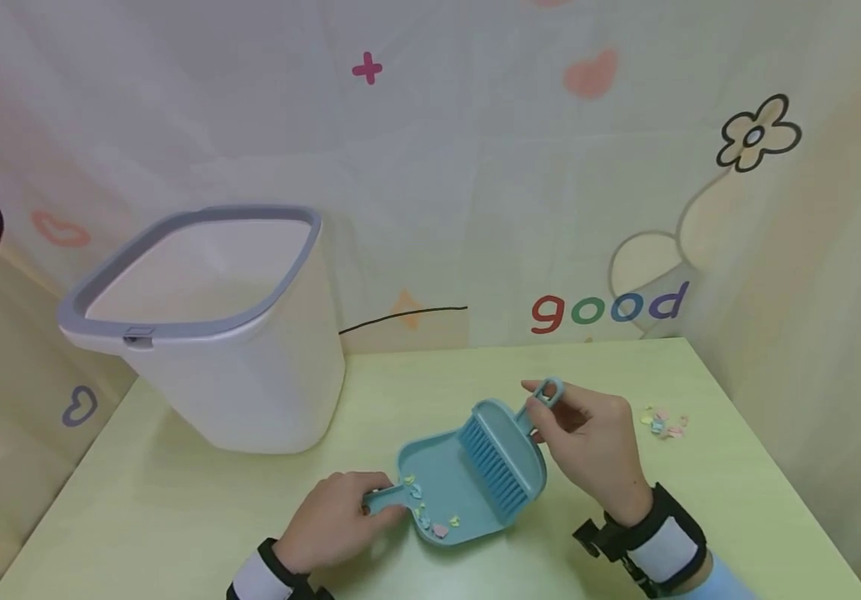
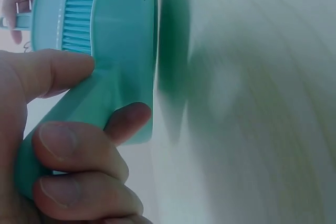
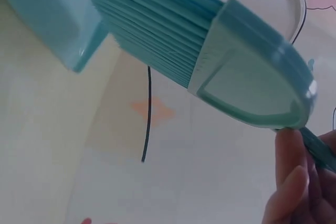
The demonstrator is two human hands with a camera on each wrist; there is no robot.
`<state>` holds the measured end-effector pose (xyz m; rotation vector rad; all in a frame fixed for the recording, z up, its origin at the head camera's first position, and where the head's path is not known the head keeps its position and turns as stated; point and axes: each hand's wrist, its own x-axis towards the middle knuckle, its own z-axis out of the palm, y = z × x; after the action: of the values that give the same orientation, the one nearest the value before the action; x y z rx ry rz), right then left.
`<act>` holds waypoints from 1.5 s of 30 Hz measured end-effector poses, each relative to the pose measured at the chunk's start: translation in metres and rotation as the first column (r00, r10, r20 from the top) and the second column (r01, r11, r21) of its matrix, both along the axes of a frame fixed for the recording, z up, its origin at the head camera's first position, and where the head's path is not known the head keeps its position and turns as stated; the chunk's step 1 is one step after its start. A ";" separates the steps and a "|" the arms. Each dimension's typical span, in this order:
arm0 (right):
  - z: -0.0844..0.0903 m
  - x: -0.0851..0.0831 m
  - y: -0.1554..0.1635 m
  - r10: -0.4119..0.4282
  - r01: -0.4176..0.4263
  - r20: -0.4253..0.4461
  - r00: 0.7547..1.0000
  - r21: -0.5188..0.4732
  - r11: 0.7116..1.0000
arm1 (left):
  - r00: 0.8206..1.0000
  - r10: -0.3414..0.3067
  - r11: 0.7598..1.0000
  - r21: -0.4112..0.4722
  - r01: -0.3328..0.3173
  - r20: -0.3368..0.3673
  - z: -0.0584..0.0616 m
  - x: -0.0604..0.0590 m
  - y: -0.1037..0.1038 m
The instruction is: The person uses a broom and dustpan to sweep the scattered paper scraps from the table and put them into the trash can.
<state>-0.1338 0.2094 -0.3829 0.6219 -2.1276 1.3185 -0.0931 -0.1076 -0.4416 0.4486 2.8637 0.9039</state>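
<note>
My left hand (image 1: 343,515) grips the handle of a small blue dustpan (image 1: 441,475), with fingers curled around it in the left wrist view. Paper scraps (image 1: 439,530) in yellow, blue and pink lie in the pan near its handle end. With thumb and fingers, my right hand (image 1: 588,437) pinches the looped handle of a matching blue hand brush (image 1: 508,454). The brush's bristles (image 3: 152,24) point toward the pan and overlap its open side in the head view. From the head view I cannot tell whether they touch it. A second small pile of scraps (image 1: 664,423) lies on the table, right of my right hand.
A tall white bin (image 1: 280,392) with a grey rim stands at the back left of the pale yellow-green table (image 1: 197,517). Behind the table hangs a printed curtain (image 1: 430,167), and its folds also run along both sides.
</note>
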 end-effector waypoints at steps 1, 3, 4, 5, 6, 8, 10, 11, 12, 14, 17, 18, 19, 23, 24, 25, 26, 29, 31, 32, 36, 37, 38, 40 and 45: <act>0.001 -0.001 0.002 -0.009 0.010 -0.007 1.000 0.006 1.000 | 1.000 0.002 1.000 0.001 -0.002 -0.005 0.000 0.000 0.000; 0.002 -0.002 0.007 -0.031 0.032 -0.018 0.999 0.024 0.999 | 1.000 0.003 1.000 0.008 -0.003 -0.017 0.001 0.001 0.001; 0.003 -0.002 0.009 -0.045 0.046 -0.026 0.999 0.038 0.998 | 1.000 0.004 1.000 0.013 -0.004 -0.022 0.002 0.002 0.001; 0.004 -0.002 0.012 -0.056 0.058 -0.033 0.998 0.053 0.997 | 1.000 0.004 1.000 0.020 -0.004 -0.025 0.003 0.003 0.001; 0.004 -0.002 0.015 -0.067 0.070 -0.043 0.997 0.068 0.995 | 1.000 0.004 1.000 0.026 -0.004 -0.027 0.004 0.003 0.001; 0.004 -0.002 0.021 -0.097 0.103 -0.063 0.993 0.101 0.990 | 1.000 0.004 0.999 0.043 -0.002 -0.031 0.006 0.004 0.001; 0.002 -0.001 0.028 -0.127 0.138 -0.086 0.988 0.134 0.981 | 0.999 0.008 0.998 0.061 -0.005 -0.042 0.010 0.006 0.000; 0.001 0.000 0.032 -0.139 0.153 -0.099 0.985 0.150 0.977 | 0.999 0.014 0.998 0.067 -0.011 -0.051 0.013 0.007 0.000; 0.000 0.001 0.035 -0.152 0.169 -0.108 0.982 0.163 0.972 | 0.998 0.020 0.997 0.074 -0.015 -0.064 0.017 0.008 -0.001; -0.003 0.004 0.042 -0.176 0.197 -0.122 0.977 0.190 0.962 | 0.995 0.043 0.996 0.082 -0.036 -0.087 0.026 0.010 -0.004; -0.006 0.009 0.053 -0.205 0.234 -0.144 0.968 0.227 0.945 | 0.991 0.074 0.993 0.100 -0.064 -0.109 0.041 0.014 -0.011; -0.007 0.010 0.057 -0.214 0.245 -0.150 0.965 0.237 0.940 | 0.989 0.084 0.992 0.106 -0.071 -0.118 0.047 0.016 -0.013; -0.008 0.012 0.061 -0.221 0.255 -0.157 0.963 0.245 0.936 | 0.987 0.094 0.991 0.108 -0.080 -0.130 0.052 0.017 -0.016; -0.009 0.018 0.078 -0.251 0.293 -0.180 0.951 0.272 0.917 | 0.967 0.110 0.990 0.108 -0.087 -0.229 0.076 0.021 -0.025; -0.009 0.020 0.082 -0.255 0.299 -0.186 0.949 0.274 0.914 | 0.960 0.112 0.990 0.107 -0.087 -0.257 0.082 0.022 -0.027; -0.009 0.022 0.086 -0.261 0.307 -0.190 0.946 0.276 0.911 | 0.950 0.109 0.991 0.102 -0.082 -0.293 0.089 0.022 -0.029; -0.009 0.023 0.090 -0.270 0.316 -0.192 0.944 0.279 0.907 | 0.939 0.105 0.992 0.096 -0.078 -0.327 0.095 0.023 -0.030; -0.010 0.029 0.100 -0.287 0.335 -0.200 0.937 0.277 0.901 | 0.902 0.092 0.995 0.071 -0.069 -0.422 0.114 0.023 -0.035; -0.011 0.032 0.106 -0.291 0.342 -0.209 0.934 0.275 0.899 | 0.871 0.081 0.997 0.048 -0.066 -0.485 0.125 0.022 -0.037; -0.012 0.033 0.109 -0.291 0.344 -0.215 0.932 0.274 0.898 | 0.858 0.075 0.997 0.039 -0.065 -0.508 0.131 0.022 -0.038; -0.015 0.036 0.116 -0.283 0.341 -0.233 0.930 0.265 0.902 | 0.803 0.055 0.998 -0.001 -0.069 -0.594 0.154 0.019 -0.044; -0.016 0.036 0.117 -0.284 0.341 -0.230 0.931 0.262 0.903 | 0.791 0.053 0.997 -0.006 -0.071 -0.609 0.159 0.018 -0.046; -0.016 0.037 0.117 -0.288 0.343 -0.226 0.931 0.261 0.902 | 0.778 0.052 0.997 -0.009 -0.075 -0.626 0.164 0.018 -0.048; -0.017 0.037 0.117 -0.299 0.350 -0.214 0.930 0.267 0.898 | 0.750 0.056 0.996 -0.014 -0.087 -0.659 0.174 0.016 -0.052; -0.021 0.039 0.118 -0.319 0.372 -0.216 0.923 0.288 0.882 | 0.692 0.091 0.995 0.029 -0.101 -0.716 0.197 0.010 -0.063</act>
<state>-0.0944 0.3273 -0.4042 0.4280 -2.2074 0.7053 -0.0833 -0.1709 -0.2445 0.8178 3.6295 0.8630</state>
